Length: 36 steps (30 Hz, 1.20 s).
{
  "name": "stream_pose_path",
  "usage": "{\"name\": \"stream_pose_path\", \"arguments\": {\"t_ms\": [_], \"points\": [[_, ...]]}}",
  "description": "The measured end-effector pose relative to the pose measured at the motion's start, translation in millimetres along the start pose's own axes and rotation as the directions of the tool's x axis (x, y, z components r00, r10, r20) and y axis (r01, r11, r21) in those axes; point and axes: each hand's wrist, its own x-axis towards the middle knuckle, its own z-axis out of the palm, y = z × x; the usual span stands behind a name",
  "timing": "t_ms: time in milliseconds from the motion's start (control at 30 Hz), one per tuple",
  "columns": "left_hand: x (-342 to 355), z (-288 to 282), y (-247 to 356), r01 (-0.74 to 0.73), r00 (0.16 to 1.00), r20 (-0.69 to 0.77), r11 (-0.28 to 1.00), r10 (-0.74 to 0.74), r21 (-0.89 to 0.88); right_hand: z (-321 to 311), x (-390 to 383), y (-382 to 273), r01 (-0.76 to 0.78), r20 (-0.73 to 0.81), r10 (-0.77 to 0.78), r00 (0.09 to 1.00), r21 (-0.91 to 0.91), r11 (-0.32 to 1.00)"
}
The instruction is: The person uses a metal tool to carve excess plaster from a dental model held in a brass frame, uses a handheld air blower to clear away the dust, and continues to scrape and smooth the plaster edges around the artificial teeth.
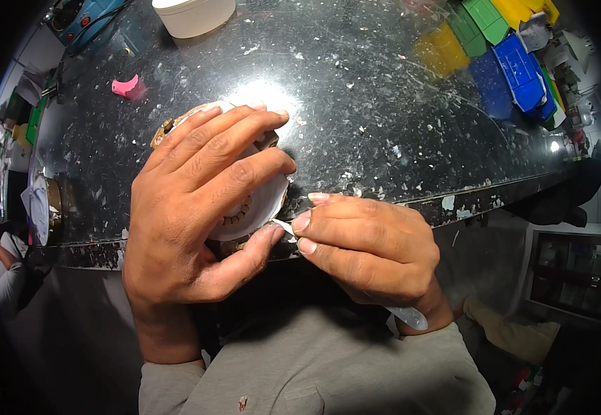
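My left hand [197,187] is curled over a brass-edged flask filled with white plaster [266,204]. Its fingers reach across the top and far side, the thumb lies along the near right rim, and much of the flask is hidden beneath. A curved row of small tooth-like shapes shows in the plaster. From the right, my right hand [370,245] pinches a slim double-ended spatula [410,317]. One whitish tip of it meets the plaster edge beside my left thumb; the shiny, rounded end sticks out below my right palm.
The dark, plaster-flecked bench [356,104] has its front edge close to me. Another brass-rimmed round piece with plaster [50,211] stands at the left edge. A pink curved piece [127,87], a white tub [195,15], and blue [518,69] and green bins [486,21] lie farther off.
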Motion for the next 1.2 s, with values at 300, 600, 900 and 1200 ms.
{"name": "stream_pose_path", "arguments": {"t_ms": [300, 600, 900, 1200], "points": [[2, 3, 0, -0.001, 1.0, -0.024, 1.0, 0.001, 0.005, 2, -1, -2, -0.009, -0.02, 0.008, 1.0, -0.042, 0.999], [5, 5, 4, 0.005, 0.999, -0.047, 1.0, -0.004, 0.021, 6, -1, 1, -0.019, -0.084, 0.012, 0.996, -0.089, 0.996], [0, -16, 4, -0.006, 0.999, 0.033, 0.999, 0.005, 0.041, -4, -1, 1, -0.104, -0.142, 0.114, 0.983, 0.08, 0.991], [-8, 5, 11, 0.108, 0.994, -0.03, 0.97, -0.104, 0.218, -4, 3, -2, -0.047, -0.044, 0.051, 0.998, 0.096, 0.994]]}}
